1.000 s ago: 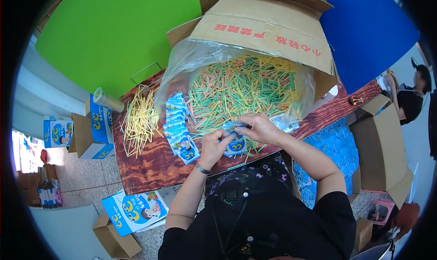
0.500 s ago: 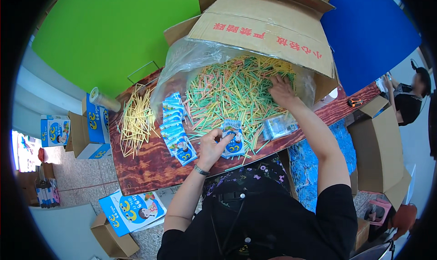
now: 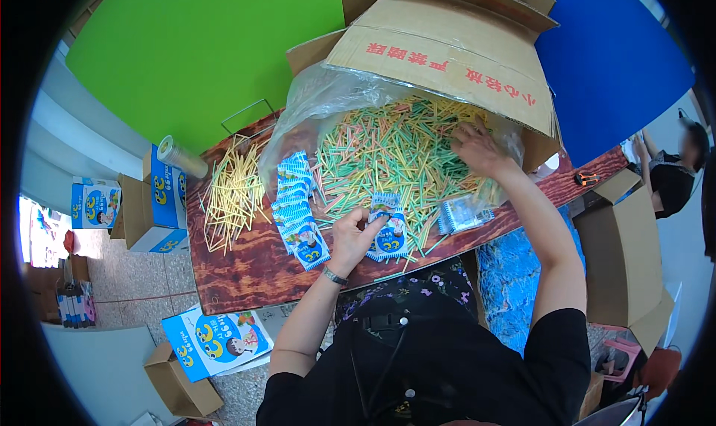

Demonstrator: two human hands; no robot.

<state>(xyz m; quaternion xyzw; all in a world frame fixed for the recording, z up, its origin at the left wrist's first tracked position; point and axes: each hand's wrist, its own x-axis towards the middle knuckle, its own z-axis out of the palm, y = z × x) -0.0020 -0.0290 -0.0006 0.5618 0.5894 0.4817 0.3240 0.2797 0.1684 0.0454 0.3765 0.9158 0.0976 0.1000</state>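
Observation:
A big heap of thin coloured sticks (image 3: 388, 158), green, yellow and pink, spills from a carton lined with clear plastic. My left hand (image 3: 353, 240) is closed on a small blue-and-white packet (image 3: 388, 236) at the heap's near edge, thumb lying across its face. At the heap's right side, my right hand (image 3: 477, 149) touches the sticks with its fingers apart; the fingertips are partly hidden among them. Left of my left hand lies an overlapping row of similar packets (image 3: 298, 210). Several more packets (image 3: 464, 214) rest near the front edge, below my right forearm.
The brown carton (image 3: 440, 46) lies on its side on the wood-patterned table (image 3: 246, 277). Loose yellow sticks (image 3: 233, 195) and a clear cylinder (image 3: 181, 156) are at the left. An open carton (image 3: 623, 247) stands at the right; another person (image 3: 671, 165) is beyond.
My right hand has shifted slightly within the sticks, its fingers a little lower in the heap. My left hand stays on the packet. The whole view has shifted slightly.

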